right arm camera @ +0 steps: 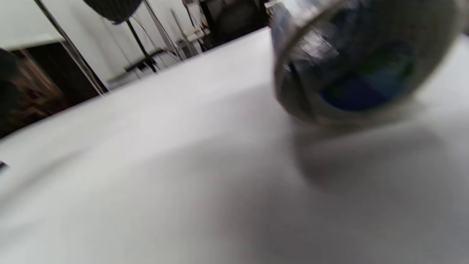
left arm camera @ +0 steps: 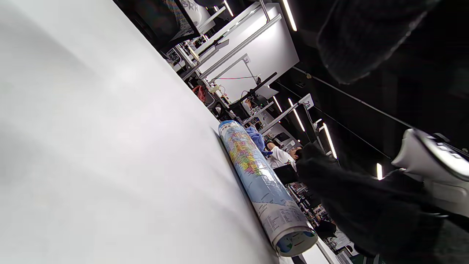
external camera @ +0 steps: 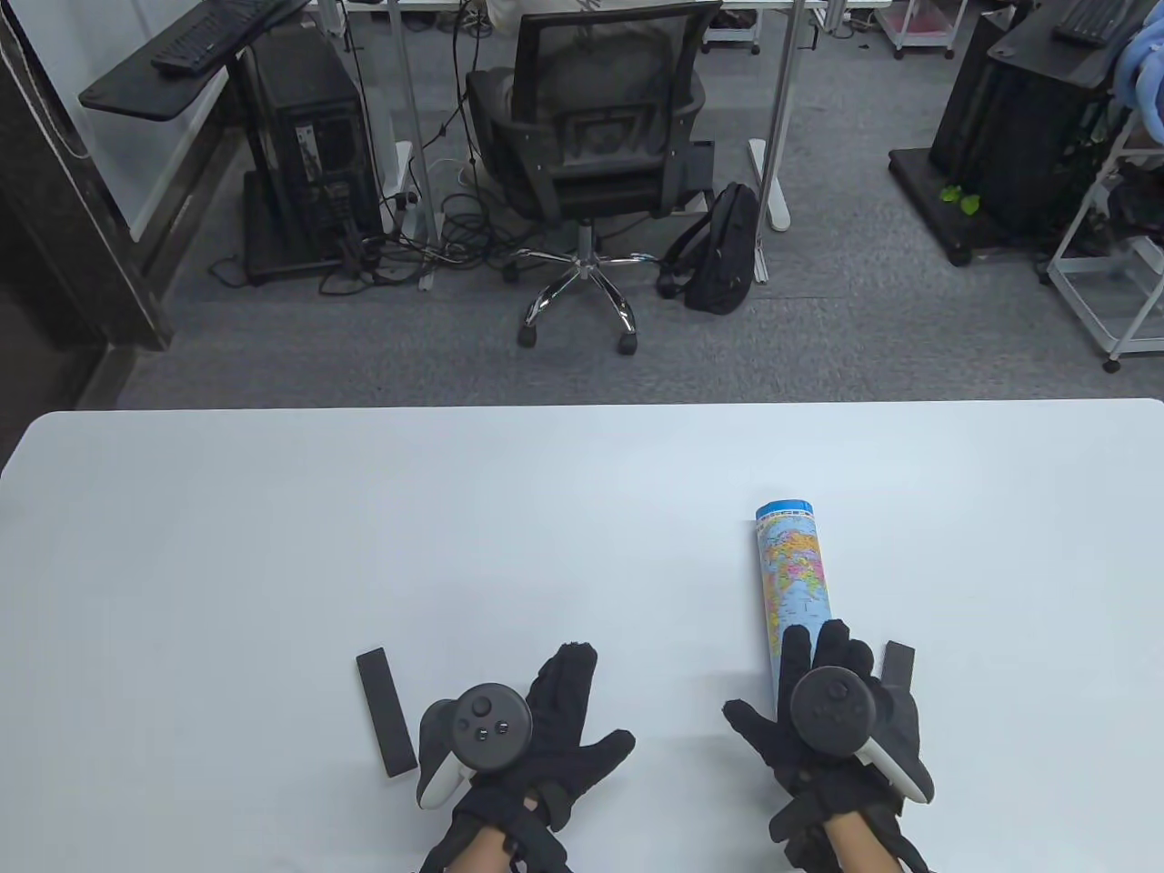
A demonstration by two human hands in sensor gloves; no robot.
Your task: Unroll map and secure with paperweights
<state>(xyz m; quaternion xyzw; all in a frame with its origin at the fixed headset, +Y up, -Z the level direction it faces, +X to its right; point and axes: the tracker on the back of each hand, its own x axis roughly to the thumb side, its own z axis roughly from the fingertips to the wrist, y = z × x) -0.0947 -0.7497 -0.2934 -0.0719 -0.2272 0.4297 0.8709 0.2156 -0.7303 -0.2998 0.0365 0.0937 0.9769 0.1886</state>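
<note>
While map (external camera: 794,577) stays rolled | right hand (external camera: 832,718) covers its near end

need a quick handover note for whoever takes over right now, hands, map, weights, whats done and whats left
Left hand: open, fingers spread, holding nothing, near the table's front edge.
Right hand: fingers over the near end of the rolled map; firm grip not confirmed.
Map: fully rolled, lying on the white table, right of centre.
Paperweights: one black bar left of the left hand, another partly hidden beside the right hand.
Done: nothing yet.
Left: unroll the map, place both bars.
</note>
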